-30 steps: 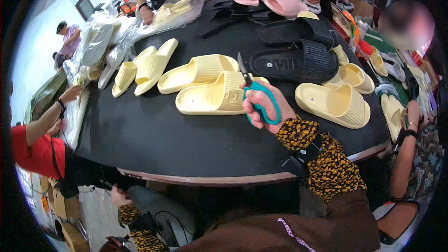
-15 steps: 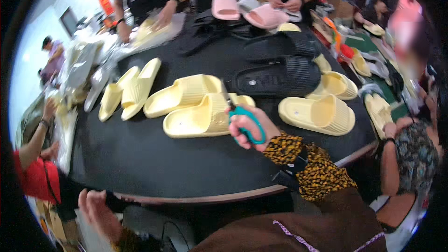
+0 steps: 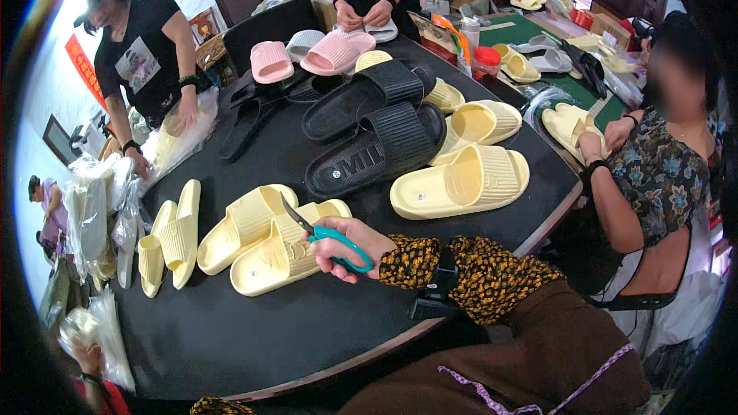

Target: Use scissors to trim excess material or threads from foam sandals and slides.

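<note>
My right hand (image 3: pixel 346 246) is closed around the teal handles of a pair of scissors (image 3: pixel 350 253), their dark blades pointing up and left. Just beneath the blades lies a pale yellow slide sandal (image 3: pixel 254 269), with another yellow slide (image 3: pixel 238 219) behind it. Farther right a yellow slide (image 3: pixel 461 184) lies on its sole, close to two black slides (image 3: pixel 392 150) near the table's middle. Of my left arm only a patterned sleeve (image 3: pixel 219 407) shows at the lower edge; my left hand is out of view.
A black table (image 3: pixel 307 346) spreads before me. Two narrow yellow slides (image 3: pixel 181 238) lie at left, pink slides (image 3: pixel 338 54) at the back. One person handles plastic bags (image 3: pixel 181 138) at far left; another stands behind the pink slides. A person at right holds a yellow slide (image 3: pixel 569 131).
The view has swung to the right, so the table contents sit farther left. My left hand has left the picture. My right hand still grips the scissors beside the yellow slides.
</note>
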The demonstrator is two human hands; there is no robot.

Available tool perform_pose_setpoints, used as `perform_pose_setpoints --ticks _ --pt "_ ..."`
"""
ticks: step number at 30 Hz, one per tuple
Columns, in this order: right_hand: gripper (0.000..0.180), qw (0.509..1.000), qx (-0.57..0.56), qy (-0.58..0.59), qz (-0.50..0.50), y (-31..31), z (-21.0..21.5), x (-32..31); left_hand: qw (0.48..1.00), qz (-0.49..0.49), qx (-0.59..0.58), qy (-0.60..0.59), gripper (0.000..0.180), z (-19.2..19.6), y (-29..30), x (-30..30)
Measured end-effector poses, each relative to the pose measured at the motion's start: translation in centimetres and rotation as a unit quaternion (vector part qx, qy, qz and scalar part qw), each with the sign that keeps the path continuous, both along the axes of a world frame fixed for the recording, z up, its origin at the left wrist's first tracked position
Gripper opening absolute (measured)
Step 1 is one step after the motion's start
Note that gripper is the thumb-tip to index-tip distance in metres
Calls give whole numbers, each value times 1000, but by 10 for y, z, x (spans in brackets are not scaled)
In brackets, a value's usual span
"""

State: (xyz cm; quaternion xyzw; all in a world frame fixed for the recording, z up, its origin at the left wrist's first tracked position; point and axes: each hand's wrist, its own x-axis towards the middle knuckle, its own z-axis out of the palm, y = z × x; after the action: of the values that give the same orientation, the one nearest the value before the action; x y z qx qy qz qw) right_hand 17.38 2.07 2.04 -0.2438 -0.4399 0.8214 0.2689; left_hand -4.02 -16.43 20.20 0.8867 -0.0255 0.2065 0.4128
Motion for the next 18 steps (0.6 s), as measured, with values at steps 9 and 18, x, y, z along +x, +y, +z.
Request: perform_pose_setpoints --ticks 9,18 --pt "26 1000 -11 -13 -9 2 0 -3 996 -1 82 -19 22 -4 -1 -5" --pt "33 1000 -6 -17 6 0 -1 0 985 -2 166 -50 19 -12 -14 1"
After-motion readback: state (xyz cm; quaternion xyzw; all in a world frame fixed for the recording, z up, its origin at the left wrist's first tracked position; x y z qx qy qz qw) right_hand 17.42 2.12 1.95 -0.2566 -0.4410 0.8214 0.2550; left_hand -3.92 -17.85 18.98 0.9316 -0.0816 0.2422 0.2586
